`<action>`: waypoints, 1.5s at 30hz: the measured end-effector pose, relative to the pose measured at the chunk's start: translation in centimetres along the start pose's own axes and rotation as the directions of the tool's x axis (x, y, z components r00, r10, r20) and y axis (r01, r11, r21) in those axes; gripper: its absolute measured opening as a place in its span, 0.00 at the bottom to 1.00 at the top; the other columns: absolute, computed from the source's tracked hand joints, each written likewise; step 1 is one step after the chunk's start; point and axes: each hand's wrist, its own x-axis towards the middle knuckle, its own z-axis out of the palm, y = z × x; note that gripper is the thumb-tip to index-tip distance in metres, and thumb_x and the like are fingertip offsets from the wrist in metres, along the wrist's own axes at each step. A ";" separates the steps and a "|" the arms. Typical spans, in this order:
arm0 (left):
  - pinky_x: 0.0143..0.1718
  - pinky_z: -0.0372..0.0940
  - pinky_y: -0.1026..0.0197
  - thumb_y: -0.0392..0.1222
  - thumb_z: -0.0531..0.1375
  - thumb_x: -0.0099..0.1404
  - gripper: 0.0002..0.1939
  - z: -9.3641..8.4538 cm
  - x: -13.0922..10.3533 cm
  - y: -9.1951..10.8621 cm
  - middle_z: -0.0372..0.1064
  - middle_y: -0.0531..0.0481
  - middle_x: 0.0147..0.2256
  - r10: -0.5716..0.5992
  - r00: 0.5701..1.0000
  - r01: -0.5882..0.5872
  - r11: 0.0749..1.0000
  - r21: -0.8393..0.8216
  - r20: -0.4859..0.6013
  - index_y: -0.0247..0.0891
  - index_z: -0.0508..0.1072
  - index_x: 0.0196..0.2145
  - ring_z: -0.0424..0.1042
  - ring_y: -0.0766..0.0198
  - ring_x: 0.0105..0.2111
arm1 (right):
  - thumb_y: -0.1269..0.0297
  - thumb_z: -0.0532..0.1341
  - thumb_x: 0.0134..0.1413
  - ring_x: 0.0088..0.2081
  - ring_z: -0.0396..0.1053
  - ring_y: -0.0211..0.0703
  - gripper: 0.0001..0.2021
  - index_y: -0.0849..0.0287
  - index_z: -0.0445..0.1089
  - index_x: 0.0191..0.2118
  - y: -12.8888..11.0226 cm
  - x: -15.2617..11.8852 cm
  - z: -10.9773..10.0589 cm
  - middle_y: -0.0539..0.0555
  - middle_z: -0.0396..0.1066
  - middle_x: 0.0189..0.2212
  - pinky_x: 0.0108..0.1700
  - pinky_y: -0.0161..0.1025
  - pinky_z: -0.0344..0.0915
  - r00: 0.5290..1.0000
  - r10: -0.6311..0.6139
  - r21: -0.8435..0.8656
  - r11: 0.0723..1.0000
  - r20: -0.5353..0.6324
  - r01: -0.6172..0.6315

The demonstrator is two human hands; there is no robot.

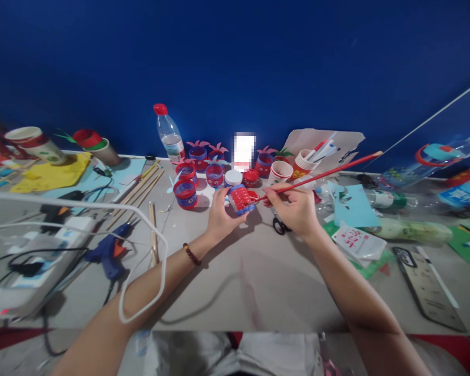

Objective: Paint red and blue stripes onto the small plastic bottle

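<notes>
Nearest me: grey tabletop (215, 308) with a faint pinkish streak. Phone (426, 287) flat off to my right; blue glue gun (112, 253) off to my left.

Further in, held above the table before me: the small bumpy cup (241, 197), tilted. Red covers most of the face I can see, blue along its edges. A paler strip shows on its left, so I judge the red coat well along but not complete. Far side hidden; cannot tell how much is left there.

Left hand (221, 215): fingers and thumb curved round the cup, parted only as wide as it needs. Right hand (297, 209): thumb and fingers pinched narrow on a long red paintbrush (337, 168), bristle end at the cup's right edge. Touching or just beside, cannot tell. Black scissors (279, 226) lie near that hand.

Just past the cup: what looks like an open pot of red paint (254, 194), then a white-lidded jar (233, 178). To the left, red-and-blue cups (185, 195), some with eyes; several farther back carry leaf-like tops. I take those as done, or nearly.

Farthest: upright plastic bottle (170, 136), blue wall (235, 62).
</notes>
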 end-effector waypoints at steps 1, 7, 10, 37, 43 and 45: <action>0.56 0.66 0.44 0.46 0.71 0.53 0.38 0.0 0.0 0.0 0.65 0.42 0.52 0.000 1.000 0.000 1.000 0.001 0.002 0.42 0.59 0.57 0.68 0.50 0.54 | 0.63 0.61 0.61 0.23 0.75 0.41 0.10 0.58 0.75 0.29 0.0 0.0 0.0 0.53 0.78 0.24 0.28 0.38 0.74 1.000 -0.005 0.003 1.000 -0.001 0.005; 0.56 0.66 0.45 0.46 0.71 0.54 0.38 -0.1 0.0 0.1 0.65 0.41 0.53 0.014 1.000 -0.014 1.000 -0.010 0.004 0.42 0.59 0.58 0.67 0.50 0.54 | 0.64 0.61 0.61 0.23 0.75 0.41 0.09 0.58 0.75 0.30 -0.2 0.0 -0.1 0.53 0.78 0.24 0.29 0.38 0.74 1.000 -0.009 0.001 1.000 0.005 0.009; 0.56 0.66 0.45 0.46 0.71 0.54 0.38 -0.1 0.0 0.1 0.65 0.41 0.53 0.013 1.000 -0.013 1.000 -0.004 0.009 0.42 0.59 0.58 0.68 0.50 0.54 | 0.64 0.61 0.61 0.24 0.75 0.41 0.09 0.58 0.75 0.30 -0.2 0.0 -0.1 0.53 0.79 0.25 0.30 0.39 0.75 1.000 -0.007 -0.011 1.000 0.012 0.007; 0.57 0.65 0.44 0.46 0.71 0.53 0.39 0.0 -0.1 0.0 0.64 0.41 0.53 0.012 0.999 -0.012 1.000 -0.002 0.032 0.43 0.58 0.58 0.67 0.49 0.55 | 0.61 0.63 0.60 0.25 0.76 0.42 0.09 0.58 0.76 0.31 0.1 0.2 -0.2 0.54 0.79 0.27 0.30 0.39 0.75 0.999 0.011 0.013 1.000 -0.039 -0.010; 0.56 0.66 0.45 0.46 0.72 0.53 0.40 0.1 -0.2 -0.3 0.64 0.41 0.53 -0.027 1.000 0.027 0.999 -0.018 0.016 0.42 0.58 0.58 0.67 0.49 0.55 | 0.58 0.64 0.58 0.23 0.76 0.43 0.11 0.59 0.76 0.30 0.3 0.2 -0.1 0.53 0.77 0.23 0.28 0.39 0.77 0.995 0.095 0.115 0.989 -0.031 -0.091; 0.56 0.67 0.45 0.46 0.72 0.53 0.40 0.1 -0.2 -0.4 0.64 0.41 0.53 -0.034 0.999 0.034 0.999 -0.026 0.016 0.42 0.59 0.58 0.67 0.50 0.55 | 0.58 0.64 0.59 0.23 0.76 0.43 0.11 0.59 0.75 0.29 0.4 0.1 0.0 0.53 0.78 0.23 0.28 0.39 0.77 0.995 0.098 0.132 0.987 -0.028 -0.094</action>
